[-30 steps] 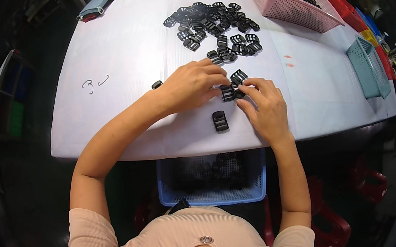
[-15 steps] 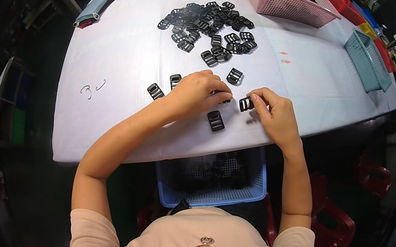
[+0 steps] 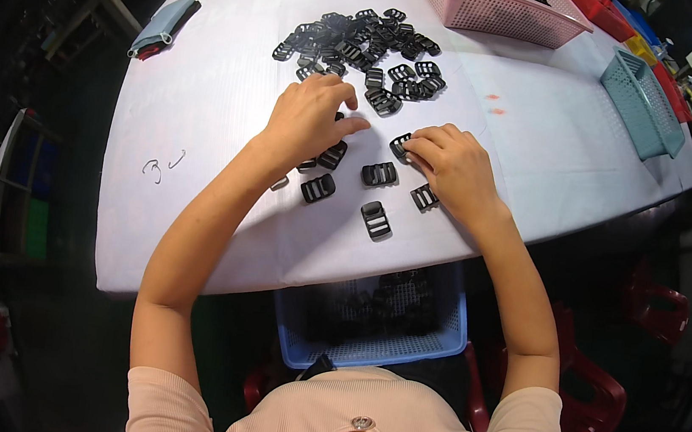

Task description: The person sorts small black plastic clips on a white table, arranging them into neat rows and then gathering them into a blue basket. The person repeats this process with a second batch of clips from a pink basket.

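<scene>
Across the white-covered desk (image 3: 205, 106), a pink basket (image 3: 509, 19) stands beyond the buckle pile (image 3: 353, 44); nearer me, my right hand (image 3: 459, 167) pinches a black slide buckle (image 3: 397, 146). Whether my left hand (image 3: 304, 116) grips anything, I can't tell.

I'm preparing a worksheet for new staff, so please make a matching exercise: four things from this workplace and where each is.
1. Pink basket
2. Teal basket
3. Blue basket
4. Right hand

A. Below the near edge of the table
B. Fingers at a black buckle
C. Toward the table's far side
D. By the table's right edge

Pairs: 1-C, 2-D, 3-A, 4-B
</scene>
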A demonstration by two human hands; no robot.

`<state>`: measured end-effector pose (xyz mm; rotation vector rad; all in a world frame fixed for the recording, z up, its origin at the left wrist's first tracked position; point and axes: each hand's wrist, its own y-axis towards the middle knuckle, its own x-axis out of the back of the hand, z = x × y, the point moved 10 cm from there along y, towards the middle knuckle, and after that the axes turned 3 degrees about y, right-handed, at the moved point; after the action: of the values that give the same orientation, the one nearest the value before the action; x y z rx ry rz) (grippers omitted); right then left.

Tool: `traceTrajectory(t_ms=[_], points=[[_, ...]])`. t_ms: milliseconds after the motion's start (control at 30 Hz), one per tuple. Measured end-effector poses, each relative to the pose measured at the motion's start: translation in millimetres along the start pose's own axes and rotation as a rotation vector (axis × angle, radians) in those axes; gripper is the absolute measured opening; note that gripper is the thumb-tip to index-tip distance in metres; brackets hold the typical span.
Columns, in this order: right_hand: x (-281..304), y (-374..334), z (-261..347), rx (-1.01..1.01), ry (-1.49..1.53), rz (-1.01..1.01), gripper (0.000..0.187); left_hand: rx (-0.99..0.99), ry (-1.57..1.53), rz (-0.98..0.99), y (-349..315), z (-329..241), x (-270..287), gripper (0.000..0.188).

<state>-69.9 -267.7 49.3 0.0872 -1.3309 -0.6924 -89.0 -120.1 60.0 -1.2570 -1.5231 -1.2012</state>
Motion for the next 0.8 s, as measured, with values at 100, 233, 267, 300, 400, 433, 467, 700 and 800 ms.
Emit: traceTrajectory(t_ms=[100, 233, 267, 300, 400, 433, 467, 700, 800], points=[[-1, -1, -21, -0.358, 0.390, 0.070, 0.021, -0.017, -0.096, -0.139, 7, 2, 3, 0.040], [-22, -16, -46, -0.601, 0.650, 0.416, 0.021, 0.096, -0.120, -0.047, 27, 0, -19, 0.049], [-12, -8, -49, -0.559, 0.523, 0.344, 0.021, 0.093, -0.133, -0.051, 29, 2, -21, 0.048], [-2, 0, -50, -0.513, 0.398, 0.273, 0.021, 0.093, -0.145, -0.054, 30, 5, -25, 0.047], [17, 23, -49, -0.395, 0.241, 0.086, 0.022, 0.092, -0.220, -0.031, 24, 2, -18, 0.053], [14, 32, -50, -0.351, 0.240, 0.055, 0.024, 0.092, -0.248, -0.013, 20, 1, -15, 0.056], [9, 41, -48, -0.301, 0.244, 0.024, 0.026, 0.094, -0.260, -0.001, 14, 2, -13, 0.061], [-23, 67, -20, -0.027, -0.081, 0.009, 0.025, 0.127, -0.272, -0.024, -12, 48, 17, 0.076], [-22, 62, -19, -0.037, -0.121, 0.017, 0.023, 0.203, -0.346, -0.039, -14, 76, 22, 0.067]])
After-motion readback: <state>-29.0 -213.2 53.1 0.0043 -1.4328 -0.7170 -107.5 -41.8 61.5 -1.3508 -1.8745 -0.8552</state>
